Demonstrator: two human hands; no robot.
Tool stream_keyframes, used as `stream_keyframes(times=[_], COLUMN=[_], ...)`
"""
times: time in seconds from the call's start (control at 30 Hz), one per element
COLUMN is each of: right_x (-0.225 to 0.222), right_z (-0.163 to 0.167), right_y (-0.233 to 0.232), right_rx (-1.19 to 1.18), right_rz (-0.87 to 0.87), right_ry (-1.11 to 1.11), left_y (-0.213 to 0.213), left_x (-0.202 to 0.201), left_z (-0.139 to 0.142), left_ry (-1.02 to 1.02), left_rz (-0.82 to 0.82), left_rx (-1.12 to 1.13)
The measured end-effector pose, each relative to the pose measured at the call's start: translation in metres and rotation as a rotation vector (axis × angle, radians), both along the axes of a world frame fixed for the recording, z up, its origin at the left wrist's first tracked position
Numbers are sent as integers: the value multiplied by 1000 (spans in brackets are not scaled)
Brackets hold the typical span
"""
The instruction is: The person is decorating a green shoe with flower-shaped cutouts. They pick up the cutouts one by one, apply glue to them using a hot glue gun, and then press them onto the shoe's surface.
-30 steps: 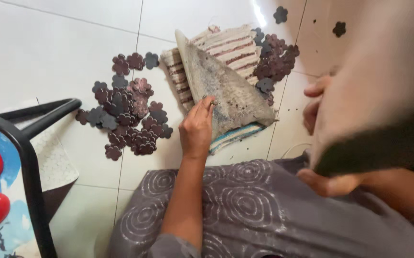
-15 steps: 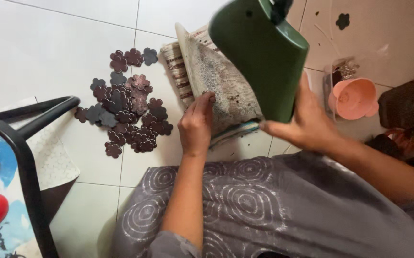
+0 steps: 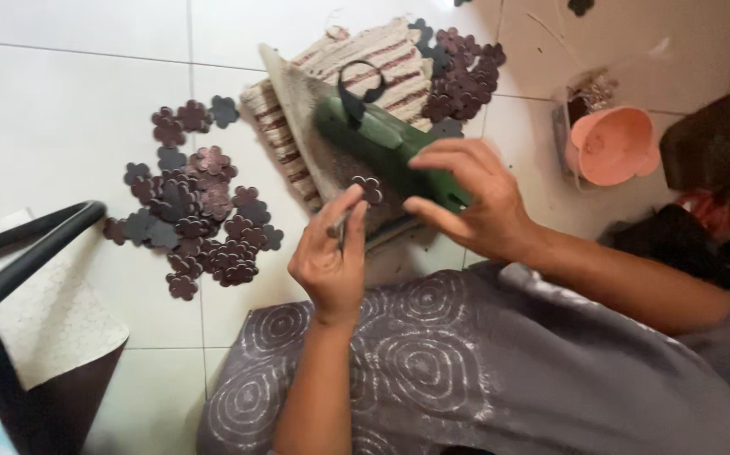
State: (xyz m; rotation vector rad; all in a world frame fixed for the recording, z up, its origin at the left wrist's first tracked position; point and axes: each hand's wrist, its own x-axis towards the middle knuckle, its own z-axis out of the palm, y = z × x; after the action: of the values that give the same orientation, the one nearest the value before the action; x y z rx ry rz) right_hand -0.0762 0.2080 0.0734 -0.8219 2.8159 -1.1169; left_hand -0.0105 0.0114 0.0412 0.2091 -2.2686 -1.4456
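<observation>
My left hand [image 3: 331, 265] pinches a thin stick-like tool between thumb and forefinger. A small dark flower-shaped cutout [image 3: 371, 188] sits at its fingertip. My right hand [image 3: 476, 200] grips the near end of a long green piece [image 3: 378, 135] with a black strap loop [image 3: 355, 82] at its far end. The green piece lies across a stiff brown sheet [image 3: 310, 126] that rests on a striped woven mat [image 3: 373, 52]. Both hands work over the white tiled floor, above my lap in grey patterned cloth [image 3: 432, 371].
A heap of dark flower cutouts [image 3: 192, 219] lies on the floor to the left, another heap [image 3: 464, 72] behind the mat. A pink bowl [image 3: 614, 143] and dark bags [image 3: 715, 143] stand at right. A black chair frame [image 3: 28, 253] and patterned sheet [image 3: 61, 324] are at near left.
The green piece was held up in my right hand and now lies down on the brown sheet. My left hand has come off the sheet and now pinches the thin tool.
</observation>
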Motion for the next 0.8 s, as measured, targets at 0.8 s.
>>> stream_keyframes(times=[0.8], right_x=[4], right_z=[-26], right_y=[43], right_rx=[-750], right_rz=[-385], right_ry=[-982], left_y=[15], left_x=[35], left_z=[-5], left_ry=[-120], left_rz=[121], left_rx=[695])
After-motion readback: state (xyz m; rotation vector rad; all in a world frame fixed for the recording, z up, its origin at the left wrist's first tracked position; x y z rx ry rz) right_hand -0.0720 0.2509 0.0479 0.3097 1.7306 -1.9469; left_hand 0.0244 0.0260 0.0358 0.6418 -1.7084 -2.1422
